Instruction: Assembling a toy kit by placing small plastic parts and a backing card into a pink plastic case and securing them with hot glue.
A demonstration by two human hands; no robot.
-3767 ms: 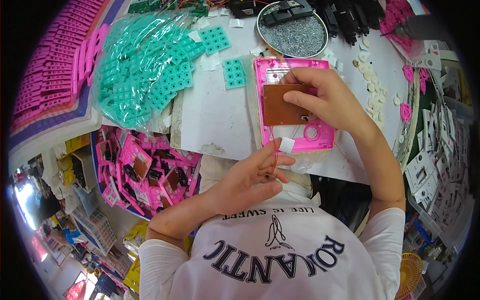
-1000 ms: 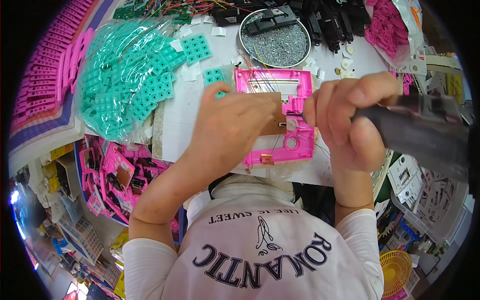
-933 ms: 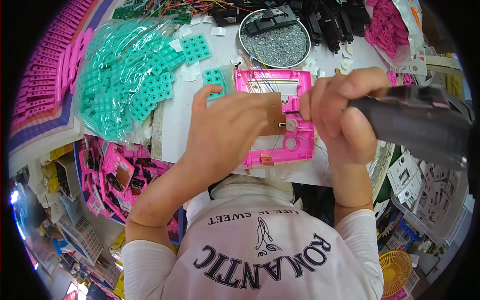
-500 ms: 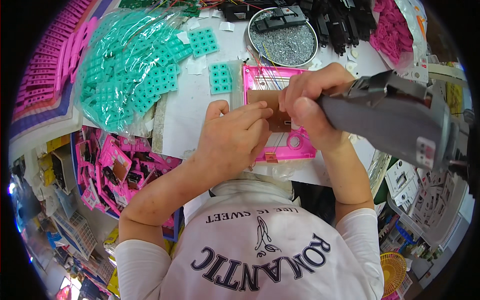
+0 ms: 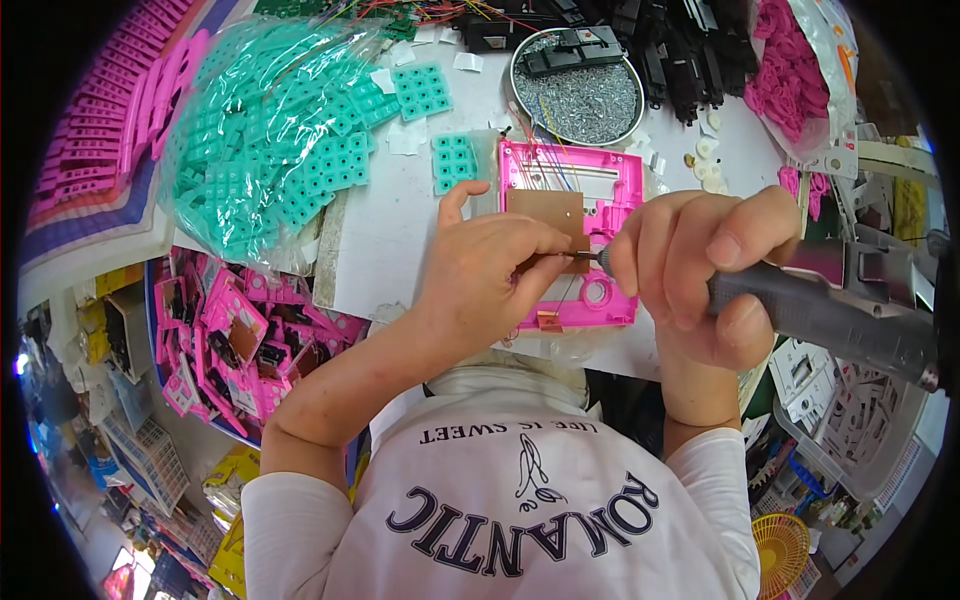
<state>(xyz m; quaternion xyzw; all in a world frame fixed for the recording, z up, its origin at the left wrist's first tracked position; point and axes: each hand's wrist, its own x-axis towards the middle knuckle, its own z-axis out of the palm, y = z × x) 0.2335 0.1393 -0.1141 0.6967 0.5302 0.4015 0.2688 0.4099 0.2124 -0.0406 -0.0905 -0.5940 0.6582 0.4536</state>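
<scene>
My right hand (image 5: pixel 700 270) is wrapped around a dark grey electric screwdriver (image 5: pixel 830 310), tilted nearly flat with its bit pointing left. The bit's thin tip reaches the thumb and forefinger of my left hand (image 5: pixel 490 260), which are pinched together. Whatever small thing sits between those fingertips is too hidden to name. Below them a brown circuit board (image 5: pixel 540 207) lies in a pink plastic housing (image 5: pixel 628 185), with several thin wires at its upper side. A small copper-coloured piece (image 5: pixel 549 320) sits at the housing's near edge.
A metal bowl of small screws (image 5: pixel 590 100) stands behind the housing. Turquoise keypads in a clear bag (image 5: pixel 260 150) lie left, with a loose keypad (image 5: pixel 455 162) nearer. Black plastic parts (image 5: pixel 690 60) pile up at the back right. A bin of pink assemblies (image 5: pixel 240 330) stands lower left.
My right hand has drawn the screwdriver back to the right and tipped it flatter, off the board. The left fingers, earlier stretched over the board, now pinch at the bit's tip.
</scene>
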